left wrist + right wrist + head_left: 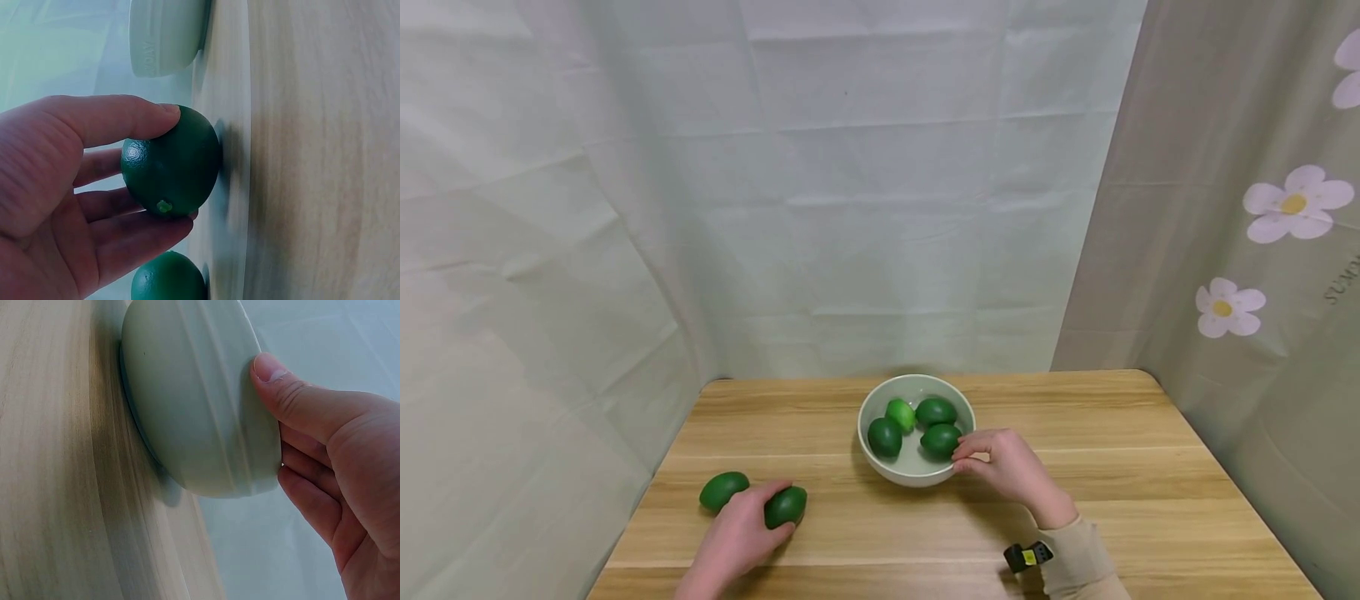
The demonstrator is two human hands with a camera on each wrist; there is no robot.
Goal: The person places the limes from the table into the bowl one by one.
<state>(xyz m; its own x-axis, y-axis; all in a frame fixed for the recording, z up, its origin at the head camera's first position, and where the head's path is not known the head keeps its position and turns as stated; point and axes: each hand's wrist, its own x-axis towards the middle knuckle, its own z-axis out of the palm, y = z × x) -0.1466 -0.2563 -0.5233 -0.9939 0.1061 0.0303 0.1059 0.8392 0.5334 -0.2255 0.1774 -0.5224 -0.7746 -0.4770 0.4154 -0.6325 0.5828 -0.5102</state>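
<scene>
Thumb and fingers of my left hand (743,532) grip a glossy dark green oval fruit (786,507) low over the wooden table, its pale stem nub showing in the left wrist view. Just left of that hand lies a second dark green fruit (724,492). My right hand (1011,471) pinches the right side of a pale green bowl (194,406), the thumb outside the wall and the other fingers at the rim. Inside the bowl are a bright green fruit (900,415) and three dark green ones, one of them (940,441) beside the right fingertips.
The bowl stands near the back middle of the wooden table (1120,467). Pale curtains (880,208) hang behind and at both sides, with printed flowers (1292,204) on the right. A black device (1028,556) sits at the right wrist, beside a beige sleeve (1078,554).
</scene>
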